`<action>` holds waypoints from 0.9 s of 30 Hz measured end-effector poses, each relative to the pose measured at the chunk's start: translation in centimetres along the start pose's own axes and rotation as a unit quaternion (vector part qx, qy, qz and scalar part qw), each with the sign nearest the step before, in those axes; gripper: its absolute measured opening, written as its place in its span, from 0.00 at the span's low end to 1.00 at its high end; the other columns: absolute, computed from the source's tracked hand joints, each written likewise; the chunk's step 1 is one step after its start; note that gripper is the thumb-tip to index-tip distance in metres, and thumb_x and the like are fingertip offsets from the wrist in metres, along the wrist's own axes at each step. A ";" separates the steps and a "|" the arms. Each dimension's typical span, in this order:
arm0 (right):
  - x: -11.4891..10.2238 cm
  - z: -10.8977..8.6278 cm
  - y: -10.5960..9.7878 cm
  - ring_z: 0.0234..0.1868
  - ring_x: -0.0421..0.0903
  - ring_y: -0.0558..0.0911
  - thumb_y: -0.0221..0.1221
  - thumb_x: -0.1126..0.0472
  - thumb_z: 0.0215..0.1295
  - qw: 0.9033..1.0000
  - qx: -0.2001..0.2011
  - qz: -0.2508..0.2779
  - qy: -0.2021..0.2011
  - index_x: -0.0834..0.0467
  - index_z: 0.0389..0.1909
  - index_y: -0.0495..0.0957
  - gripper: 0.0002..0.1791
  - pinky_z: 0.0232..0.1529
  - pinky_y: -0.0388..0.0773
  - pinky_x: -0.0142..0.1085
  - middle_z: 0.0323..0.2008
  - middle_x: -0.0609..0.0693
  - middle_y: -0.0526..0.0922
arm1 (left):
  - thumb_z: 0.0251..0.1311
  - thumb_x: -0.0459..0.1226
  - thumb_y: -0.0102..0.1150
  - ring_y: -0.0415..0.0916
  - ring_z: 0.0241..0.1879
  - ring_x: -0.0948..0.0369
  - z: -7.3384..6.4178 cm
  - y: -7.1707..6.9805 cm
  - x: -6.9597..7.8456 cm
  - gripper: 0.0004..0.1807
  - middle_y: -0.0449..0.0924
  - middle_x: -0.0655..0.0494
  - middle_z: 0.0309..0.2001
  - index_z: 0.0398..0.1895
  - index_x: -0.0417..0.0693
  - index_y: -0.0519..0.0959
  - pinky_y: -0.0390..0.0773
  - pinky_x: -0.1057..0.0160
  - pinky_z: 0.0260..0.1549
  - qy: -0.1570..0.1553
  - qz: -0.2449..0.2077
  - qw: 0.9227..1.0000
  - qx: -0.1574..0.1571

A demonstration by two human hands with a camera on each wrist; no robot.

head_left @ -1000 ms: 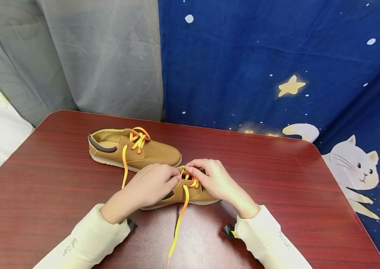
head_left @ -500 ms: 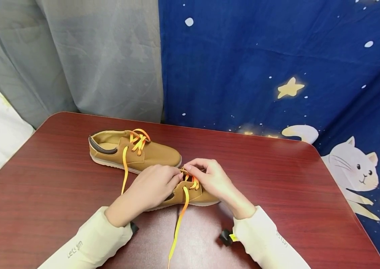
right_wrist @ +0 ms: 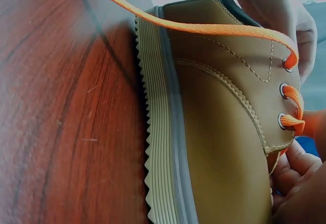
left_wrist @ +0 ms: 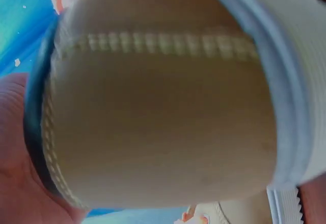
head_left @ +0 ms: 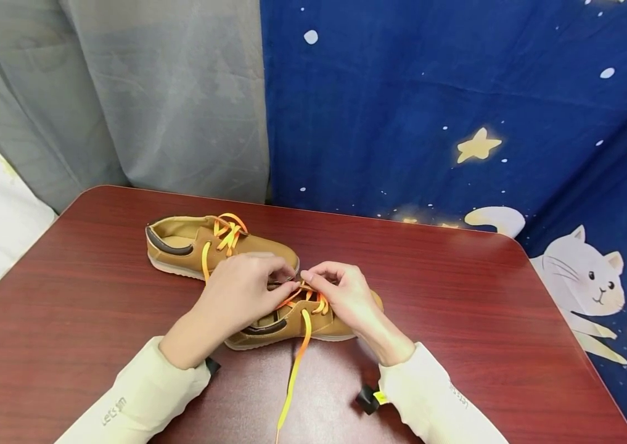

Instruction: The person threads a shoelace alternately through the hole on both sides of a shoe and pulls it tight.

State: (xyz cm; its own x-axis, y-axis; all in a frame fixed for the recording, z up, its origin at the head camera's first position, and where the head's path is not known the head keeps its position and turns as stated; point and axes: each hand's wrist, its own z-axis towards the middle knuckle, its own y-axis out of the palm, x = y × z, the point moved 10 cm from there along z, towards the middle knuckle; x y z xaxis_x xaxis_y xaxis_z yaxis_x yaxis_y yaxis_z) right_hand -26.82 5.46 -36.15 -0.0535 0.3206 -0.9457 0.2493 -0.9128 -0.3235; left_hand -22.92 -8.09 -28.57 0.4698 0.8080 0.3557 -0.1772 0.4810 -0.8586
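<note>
A tan shoe [head_left: 285, 324] with a yellow-orange shoelace [head_left: 298, 364] stands on the table under both hands. Across the shoe's opening from the heel side reaches my left hand [head_left: 243, 290], pinching the lace near the upper eyelets between thumb and index finger. My right hand [head_left: 349, 296] has thumb and index fingertips together at the far eyelet edge, pinching the lace there; the exact contact is partly hidden. One lace end trails from the near eyelet toward the table front. In the right wrist view, orange lace [right_wrist: 219, 29] runs out of the top eyelet.
A second tan shoe [head_left: 263, 248] lies behind, toe right, partly covered by the left hand, its lace [head_left: 230, 233] threaded. Both stand on a red-brown table [head_left: 457, 296]. A grey curtain [head_left: 180, 92] and a blue star-patterned curtain [head_left: 402, 92] hang behind the table.
My left hand has lifted and shifted slightly back and left, its fingers spreading more, uncovering the shoe's heel opening and a stretch of orange lace. The right hand has barely moved.
</note>
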 end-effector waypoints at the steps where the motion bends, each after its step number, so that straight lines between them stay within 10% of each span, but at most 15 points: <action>1: 0.0 0.0 0.0 0.33 0.36 0.79 0.66 0.54 0.66 1.000 0.002 0.003 0.001 0.62 0.41 0.87 0.14 0.35 0.74 0.27 0.31 0.46 0.88 | 0.53 0.41 0.74 0.81 0.32 0.64 0.0 0.0 0.1 0.05 0.86 0.65 0.30 0.33 0.56 0.88 0.79 0.61 0.30 0.016 0.007 1.000 0.004; 6: 0.2 0.0 -0.2 0.31 0.37 0.78 0.66 0.56 0.66 1.000 0.013 0.025 0.011 0.61 0.39 0.87 0.12 0.32 0.73 0.27 0.27 0.43 0.85 | 0.58 0.38 0.72 0.86 0.39 0.60 0.0 1.0 0.2 0.06 0.88 0.62 0.35 0.38 0.54 0.90 0.83 0.57 0.40 0.063 -0.001 0.998 -0.022; 18: 0.7 0.4 -1.2 0.37 0.49 0.84 0.63 0.58 0.69 0.991 0.085 0.103 0.014 0.64 0.41 0.85 0.12 0.39 0.78 0.28 0.30 0.50 0.87 | 0.62 0.39 0.68 0.86 0.36 0.62 0.2 1.8 -1.0 0.03 0.88 0.64 0.32 0.36 0.55 0.89 0.82 0.57 0.40 0.036 -0.051 0.997 -0.038; 27: 0.0 0.1 0.0 0.43 0.38 0.83 0.64 0.53 0.68 1.000 -0.011 0.008 -0.013 0.55 0.39 0.89 0.11 0.46 0.77 0.28 0.40 0.49 0.90 | 0.62 0.40 0.68 0.85 0.36 0.62 0.2 1.9 -1.1 0.03 0.86 0.64 0.31 0.36 0.55 0.89 0.82 0.57 0.41 0.023 -0.054 0.998 -0.038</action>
State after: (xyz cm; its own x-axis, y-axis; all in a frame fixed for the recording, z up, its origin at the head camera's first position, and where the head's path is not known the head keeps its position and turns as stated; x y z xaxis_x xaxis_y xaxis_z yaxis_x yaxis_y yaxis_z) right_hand -26.93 5.40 -36.11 -0.0748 0.2996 -0.9511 0.2724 -0.9114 -0.3085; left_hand -23.98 -8.00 -30.48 0.5216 0.7359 0.4317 -0.0588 0.5358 -0.8423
